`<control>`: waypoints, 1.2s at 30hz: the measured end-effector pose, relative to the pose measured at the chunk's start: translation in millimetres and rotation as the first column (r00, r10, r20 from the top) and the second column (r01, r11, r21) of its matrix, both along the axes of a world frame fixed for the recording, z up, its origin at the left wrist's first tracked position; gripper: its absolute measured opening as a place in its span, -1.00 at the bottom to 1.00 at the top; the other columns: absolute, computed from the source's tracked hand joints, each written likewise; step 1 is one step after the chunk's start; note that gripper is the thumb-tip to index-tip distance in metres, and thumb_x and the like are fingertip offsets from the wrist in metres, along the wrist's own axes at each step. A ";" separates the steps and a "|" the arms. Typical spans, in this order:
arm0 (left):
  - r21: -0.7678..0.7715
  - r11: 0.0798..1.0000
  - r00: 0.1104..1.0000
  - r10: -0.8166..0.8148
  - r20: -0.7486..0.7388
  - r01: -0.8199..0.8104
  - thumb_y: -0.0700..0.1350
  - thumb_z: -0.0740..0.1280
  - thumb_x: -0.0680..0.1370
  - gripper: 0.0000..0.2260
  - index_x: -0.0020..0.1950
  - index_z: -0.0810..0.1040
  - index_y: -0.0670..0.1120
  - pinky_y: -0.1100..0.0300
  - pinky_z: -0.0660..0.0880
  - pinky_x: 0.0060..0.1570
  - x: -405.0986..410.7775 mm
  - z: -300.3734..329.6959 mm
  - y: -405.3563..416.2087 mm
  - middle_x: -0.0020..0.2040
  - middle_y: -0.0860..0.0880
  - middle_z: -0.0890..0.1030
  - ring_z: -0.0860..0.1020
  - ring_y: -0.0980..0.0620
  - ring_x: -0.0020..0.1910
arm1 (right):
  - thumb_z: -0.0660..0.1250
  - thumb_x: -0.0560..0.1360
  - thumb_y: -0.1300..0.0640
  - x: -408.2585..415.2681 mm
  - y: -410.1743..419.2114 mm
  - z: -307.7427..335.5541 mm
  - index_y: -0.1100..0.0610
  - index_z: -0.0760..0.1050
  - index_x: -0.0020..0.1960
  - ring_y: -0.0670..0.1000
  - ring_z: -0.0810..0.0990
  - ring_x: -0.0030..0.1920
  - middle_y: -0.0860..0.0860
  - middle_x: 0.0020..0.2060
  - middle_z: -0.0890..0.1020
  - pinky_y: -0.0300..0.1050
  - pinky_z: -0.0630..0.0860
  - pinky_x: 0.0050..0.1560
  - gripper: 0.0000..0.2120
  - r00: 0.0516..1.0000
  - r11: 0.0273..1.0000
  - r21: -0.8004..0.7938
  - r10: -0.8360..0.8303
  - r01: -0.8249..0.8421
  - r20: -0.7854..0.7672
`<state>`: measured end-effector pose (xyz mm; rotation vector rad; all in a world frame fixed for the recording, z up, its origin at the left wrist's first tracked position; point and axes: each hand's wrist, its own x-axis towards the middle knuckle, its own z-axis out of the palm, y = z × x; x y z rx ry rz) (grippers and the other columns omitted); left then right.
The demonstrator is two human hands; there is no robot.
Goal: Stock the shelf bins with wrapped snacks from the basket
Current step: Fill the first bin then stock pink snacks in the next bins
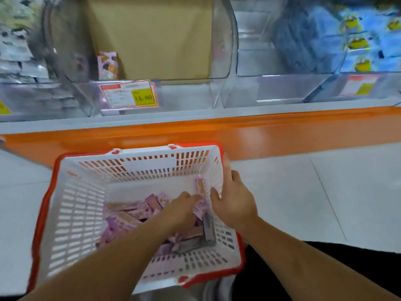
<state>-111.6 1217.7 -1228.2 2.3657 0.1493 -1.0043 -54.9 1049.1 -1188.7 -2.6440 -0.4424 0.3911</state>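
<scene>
Right hand (233, 204) grips basket (86, 213) wall, keeps it steady. Left hand (181, 210) fingers curl round snacks (130, 216), scooping for bin (152, 61).

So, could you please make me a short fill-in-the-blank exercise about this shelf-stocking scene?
1. The left hand reaches into the pile of snacks inside the ____.
2. The right hand grips the basket's ____ wall.
3. The snack wrappers are mostly ____ in colour.
4. The yellow price tag on the bin reads ____.

Missing words: basket; right; purple; 15.80
</scene>
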 end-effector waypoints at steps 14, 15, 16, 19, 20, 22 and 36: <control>0.040 0.999 0.988 -0.024 0.154 0.018 -0.10 0.34 0.55 -0.92 -0.08 0.47 0.08 0.06 0.57 -0.04 -17.1 -54.8 -15.6 -0.10 0.05 0.58 0.55 0.00 -0.11 | 0.27 0.63 -0.12 1.1 2.9 2.6 -0.18 -0.37 0.65 0.12 0.65 0.08 0.00 0.30 0.45 0.07 0.67 -0.07 -0.09 1.000 0.998 -0.063 -0.015 0.014 -0.021; 0.028 1.000 0.986 0.001 0.165 -0.006 -0.10 0.34 0.56 -0.92 -0.04 0.48 0.08 0.06 0.58 -0.04 -19.7 -50.9 -13.3 -0.08 0.06 0.59 0.55 0.01 -0.11 | 0.28 0.63 -0.11 0.9 2.8 3.1 -0.18 -0.37 0.65 0.12 0.65 0.08 0.00 0.30 0.45 0.06 0.66 -0.07 -0.08 1.000 0.998 -0.067 -0.013 0.012 -0.021; 0.024 0.999 0.983 0.017 0.185 -0.022 -0.11 0.34 0.57 -0.90 0.00 0.50 0.09 0.06 0.58 -0.01 -21.0 -46.0 -10.1 -0.04 0.07 0.60 0.55 0.03 -0.08 | 0.28 0.63 -0.11 0.7 3.2 3.7 -0.18 -0.38 0.65 0.12 0.65 0.08 0.00 0.29 0.44 0.06 0.66 -0.07 -0.08 1.000 0.998 -0.069 -0.015 0.014 -0.025; -0.002 0.997 0.970 0.077 0.229 -0.079 -0.13 0.35 0.61 -0.81 0.19 0.58 0.08 0.11 0.56 0.09 -21.7 -22.0 6.1 0.11 0.07 0.62 0.56 0.04 0.05 | 0.30 0.61 -0.11 0.0 3.2 4.6 -0.19 -0.39 0.64 0.12 0.65 0.07 0.01 0.26 0.45 0.10 0.68 -0.06 -0.06 1.000 0.998 -0.067 -0.014 0.012 -0.022; -0.024 0.993 0.967 0.118 0.225 -0.116 -0.12 0.36 0.62 -0.79 0.22 0.59 0.09 0.16 0.56 0.09 -21.2 -9.1 14.2 0.13 0.09 0.62 0.57 0.07 0.07 | 0.31 0.60 -0.11 -0.3 3.1 5.8 -0.19 -0.38 0.64 0.12 0.65 0.07 0.02 0.26 0.45 0.11 0.68 -0.06 -0.05 1.000 0.998 -0.065 -0.007 0.006 -0.019; -0.084 0.980 0.953 0.194 0.231 -0.179 -0.11 0.41 0.60 -0.80 0.19 0.61 0.11 0.28 0.51 0.00 -20.0 20.9 35.9 0.13 0.14 0.62 0.58 0.15 0.04 | 0.33 0.58 -0.12 -0.3 3.7 9.2 -0.16 -0.37 0.65 0.12 0.62 0.11 0.02 0.25 0.44 0.09 0.67 -0.03 -0.02 1.000 0.997 -0.072 0.004 -0.005 -0.022; -0.465 0.843 0.753 0.487 0.443 -0.271 -0.31 0.59 0.44 -0.70 0.02 0.69 0.04 0.12 0.60 0.13 -52.4 287.4 146.4 0.02 0.01 0.68 0.65 0.08 0.09 | 0.42 0.37 0.25 27.0 84.7 197.4 -0.02 0.58 0.29 0.12 0.69 0.10 0.01 0.10 0.71 0.13 0.65 0.17 -0.50 0.898 0.947 0.319 0.174 -0.039 -0.404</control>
